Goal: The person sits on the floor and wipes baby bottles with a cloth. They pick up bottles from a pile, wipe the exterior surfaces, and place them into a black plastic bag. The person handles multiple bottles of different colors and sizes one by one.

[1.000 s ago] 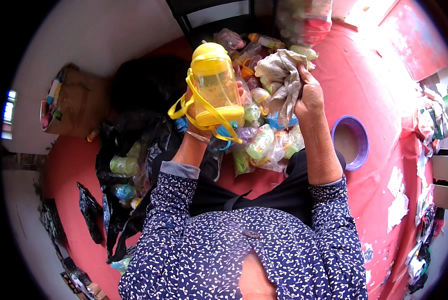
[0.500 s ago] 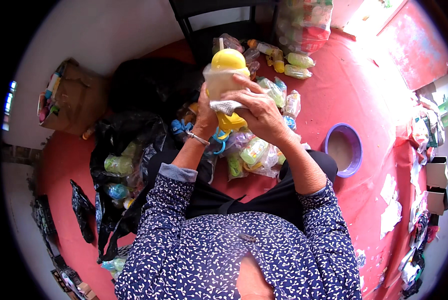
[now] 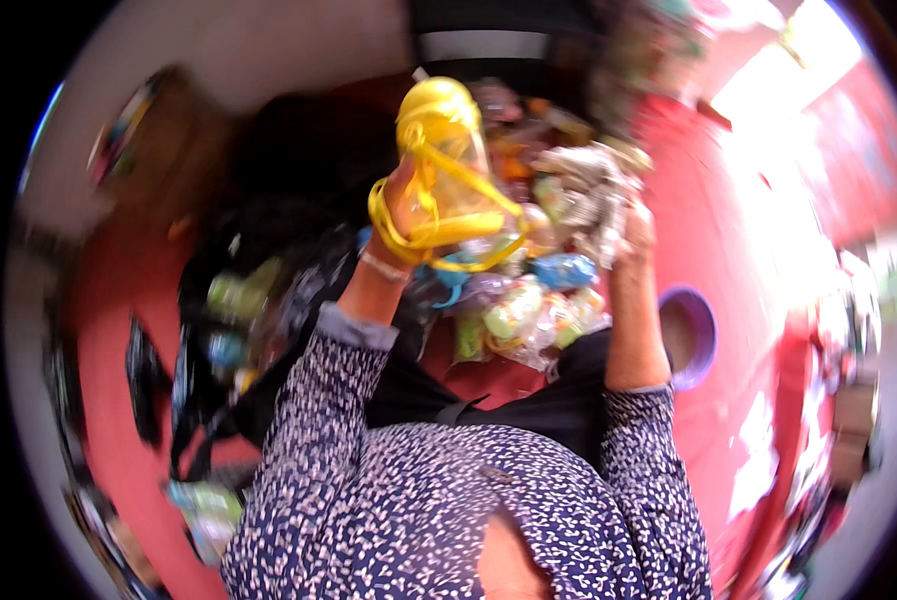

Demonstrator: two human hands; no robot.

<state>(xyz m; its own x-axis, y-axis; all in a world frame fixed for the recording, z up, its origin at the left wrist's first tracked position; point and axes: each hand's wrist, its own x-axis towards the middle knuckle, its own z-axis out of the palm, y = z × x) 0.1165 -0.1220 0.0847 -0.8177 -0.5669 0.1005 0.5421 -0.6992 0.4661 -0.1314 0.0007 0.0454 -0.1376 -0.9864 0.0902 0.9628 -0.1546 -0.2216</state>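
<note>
My left hand (image 3: pixel 406 205) holds up a clear plastic bottle with a yellow lid and yellow strap (image 3: pixel 444 165), tilted above a pile of wrapped bottles. My right hand (image 3: pixel 631 225) is off to the right of the bottle and grips a crumpled grey cloth (image 3: pixel 584 190). Both forearms rise from blue patterned sleeves. The frame is blurred by motion.
A heap of small bottles in clear wrap (image 3: pixel 519 310) lies on the red floor (image 3: pixel 729 230) in front of me. A purple bowl (image 3: pixel 694 335) sits at the right. Black bags with more bottles (image 3: pixel 239 310) lie at the left. A cardboard box (image 3: pixel 159 150) stands at the far left.
My right hand with the cloth has come off the bottle and moved to the right. The view has swung and blurred; the bottle stays raised in my left hand.
</note>
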